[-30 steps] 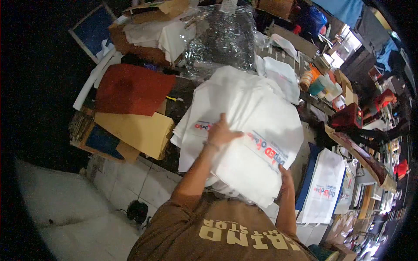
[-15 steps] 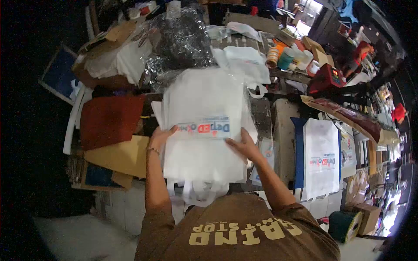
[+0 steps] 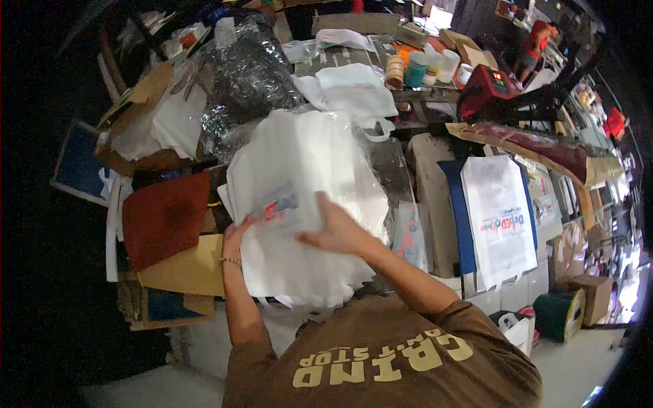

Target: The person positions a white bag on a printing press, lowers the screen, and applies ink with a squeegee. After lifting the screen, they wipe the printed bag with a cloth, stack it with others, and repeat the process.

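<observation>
A stack of white tote bags (image 3: 292,265) with clear plastic beneath it lies in front of me. The top bag's blue and red print (image 3: 275,206) is slanted and blurred. At the left edge of the stack, my left hand (image 3: 236,239) is closed on a white bag, thumb on top and the other fingers mostly hidden. Over the middle of the bags, my right hand (image 3: 340,228) is spread, thumb and fingers apart. Another printed white bag (image 3: 500,224) lies flat on a blue board (image 3: 454,197) to the right.
Black plastic wrapping (image 3: 248,75) and an open carton (image 3: 146,160) stand at the back left. Jars (image 3: 416,68) and a red device with a display (image 3: 486,92) sit at the back right. A person in red (image 3: 537,41) is farther off.
My right hand has moved left from the bag's right edge to over its middle. The top bag has shifted left and tilted. The view has turned slightly.
</observation>
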`<state>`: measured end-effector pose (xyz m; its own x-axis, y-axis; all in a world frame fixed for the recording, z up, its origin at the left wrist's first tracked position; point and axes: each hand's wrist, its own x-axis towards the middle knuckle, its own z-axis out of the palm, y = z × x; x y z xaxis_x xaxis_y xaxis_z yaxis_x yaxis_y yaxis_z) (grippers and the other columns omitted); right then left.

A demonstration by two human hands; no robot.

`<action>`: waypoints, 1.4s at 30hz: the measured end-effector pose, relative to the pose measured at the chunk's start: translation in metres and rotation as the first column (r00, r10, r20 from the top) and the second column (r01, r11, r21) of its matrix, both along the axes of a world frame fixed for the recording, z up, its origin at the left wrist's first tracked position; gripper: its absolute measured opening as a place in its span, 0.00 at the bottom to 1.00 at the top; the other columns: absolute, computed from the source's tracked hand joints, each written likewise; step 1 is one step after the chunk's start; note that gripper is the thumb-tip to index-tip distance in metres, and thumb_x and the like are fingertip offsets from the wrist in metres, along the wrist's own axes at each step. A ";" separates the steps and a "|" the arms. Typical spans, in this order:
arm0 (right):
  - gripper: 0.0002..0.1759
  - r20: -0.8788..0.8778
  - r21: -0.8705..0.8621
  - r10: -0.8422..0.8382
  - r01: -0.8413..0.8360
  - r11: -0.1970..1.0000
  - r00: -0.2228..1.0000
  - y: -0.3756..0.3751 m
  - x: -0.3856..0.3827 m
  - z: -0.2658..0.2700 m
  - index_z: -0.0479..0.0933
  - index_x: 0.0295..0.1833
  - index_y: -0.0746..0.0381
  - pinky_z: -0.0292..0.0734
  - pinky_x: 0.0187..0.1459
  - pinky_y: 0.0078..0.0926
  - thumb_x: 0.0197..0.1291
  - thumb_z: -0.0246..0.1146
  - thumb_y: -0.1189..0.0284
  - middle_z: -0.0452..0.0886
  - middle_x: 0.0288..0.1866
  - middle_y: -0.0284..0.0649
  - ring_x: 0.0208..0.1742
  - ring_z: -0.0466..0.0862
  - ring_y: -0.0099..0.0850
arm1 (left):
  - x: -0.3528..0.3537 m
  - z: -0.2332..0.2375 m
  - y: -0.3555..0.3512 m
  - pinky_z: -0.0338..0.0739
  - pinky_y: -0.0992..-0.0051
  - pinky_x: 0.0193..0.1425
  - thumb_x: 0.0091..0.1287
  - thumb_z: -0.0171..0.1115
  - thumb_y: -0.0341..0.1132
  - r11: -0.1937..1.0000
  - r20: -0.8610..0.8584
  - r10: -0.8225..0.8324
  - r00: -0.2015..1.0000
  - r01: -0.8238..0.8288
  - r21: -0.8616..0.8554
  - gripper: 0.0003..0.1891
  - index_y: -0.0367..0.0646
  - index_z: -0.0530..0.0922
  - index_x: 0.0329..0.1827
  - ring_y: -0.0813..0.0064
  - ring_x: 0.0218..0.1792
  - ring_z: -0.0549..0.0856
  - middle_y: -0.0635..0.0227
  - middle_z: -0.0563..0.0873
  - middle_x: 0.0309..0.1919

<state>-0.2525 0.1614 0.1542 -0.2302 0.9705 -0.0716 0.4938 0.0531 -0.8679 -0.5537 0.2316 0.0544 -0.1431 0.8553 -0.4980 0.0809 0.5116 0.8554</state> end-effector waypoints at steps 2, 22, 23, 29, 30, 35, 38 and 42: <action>0.53 -0.068 0.216 0.155 -0.137 0.967 0.986 -0.013 -0.025 0.013 0.55 0.75 0.78 0.75 0.65 0.43 0.55 0.76 0.58 0.68 0.67 0.73 0.64 0.76 0.64 | -0.013 -0.018 -0.007 0.86 0.69 0.50 0.69 0.72 0.36 0.982 0.317 0.050 0.947 -0.105 0.159 0.23 0.29 0.80 0.60 0.65 0.47 0.89 0.55 0.88 0.53; 0.53 0.122 0.181 0.226 -0.246 0.952 0.966 -0.045 -0.039 0.022 0.48 0.80 0.73 0.78 0.63 0.49 0.57 0.71 0.65 0.50 0.81 0.71 0.63 0.77 0.66 | -0.032 -0.008 -0.019 0.86 0.68 0.51 0.66 0.75 0.33 0.971 0.213 0.079 0.974 -0.123 0.205 0.31 0.31 0.71 0.68 0.63 0.49 0.88 0.52 0.85 0.57; 0.52 0.163 0.234 0.130 -0.166 0.958 0.978 -0.042 -0.030 0.004 0.52 0.79 0.74 0.77 0.65 0.47 0.57 0.72 0.63 0.49 0.80 0.73 0.64 0.76 0.66 | -0.030 -0.007 -0.019 0.86 0.68 0.51 0.66 0.75 0.33 0.972 0.208 0.076 0.975 -0.119 0.204 0.31 0.31 0.71 0.69 0.63 0.50 0.88 0.52 0.85 0.57; 0.54 -0.204 -0.153 -0.013 -0.019 0.988 0.979 -0.006 0.025 -0.079 0.60 0.74 0.77 0.69 0.73 0.42 0.53 0.77 0.55 0.56 0.77 0.71 0.73 0.70 0.56 | -0.002 -0.001 -0.011 0.84 0.67 0.54 0.60 0.81 0.38 0.972 -0.105 0.009 0.994 0.016 0.235 0.37 0.33 0.73 0.69 0.66 0.51 0.87 0.56 0.86 0.56; 0.53 -0.245 -0.163 -0.149 0.111 0.980 0.958 -0.004 0.021 -0.095 0.60 0.74 0.75 0.71 0.68 0.40 0.53 0.78 0.56 0.61 0.70 0.66 0.67 0.72 0.53 | -0.008 -0.008 -0.006 0.84 0.67 0.54 0.60 0.81 0.38 0.970 -0.103 -0.003 0.995 0.028 0.241 0.37 0.33 0.73 0.69 0.66 0.51 0.87 0.56 0.86 0.56; 0.51 -0.244 0.128 -0.225 0.262 0.957 0.943 0.001 0.016 -0.093 0.62 0.74 0.74 0.71 0.67 0.40 0.52 0.79 0.60 0.68 0.65 0.63 0.65 0.74 0.51 | -0.010 -0.006 0.005 0.85 0.69 0.48 0.60 0.80 0.31 0.865 -0.165 -0.019 0.986 0.099 0.493 0.30 0.31 0.76 0.63 0.65 0.46 0.89 0.55 0.88 0.52; 0.53 -0.333 0.029 -0.184 0.205 0.978 0.925 0.004 0.037 -0.036 0.59 0.75 0.79 0.60 0.77 0.40 0.55 0.78 0.59 0.69 0.71 0.65 0.76 0.69 0.51 | -0.007 0.015 0.029 0.86 0.69 0.48 0.59 0.80 0.28 0.884 -0.217 -0.025 0.976 0.123 0.451 0.29 0.29 0.77 0.61 0.65 0.44 0.89 0.56 0.89 0.51; 0.54 -0.402 -0.218 -0.278 0.204 0.955 0.872 0.043 0.074 -0.063 0.56 0.77 0.74 0.77 0.65 0.39 0.54 0.79 0.64 0.75 0.67 0.60 0.66 0.79 0.45 | 0.033 0.033 0.056 0.85 0.69 0.50 0.59 0.80 0.30 0.840 -0.178 -0.096 0.979 0.175 0.513 0.29 0.27 0.76 0.61 0.64 0.47 0.89 0.54 0.89 0.51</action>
<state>-0.1783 0.2040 0.0907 -0.0349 0.9826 -0.1824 0.0561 -0.1803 -0.9820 -0.5210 0.2873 0.0874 -0.0403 0.9981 0.0462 0.2552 -0.0345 0.9663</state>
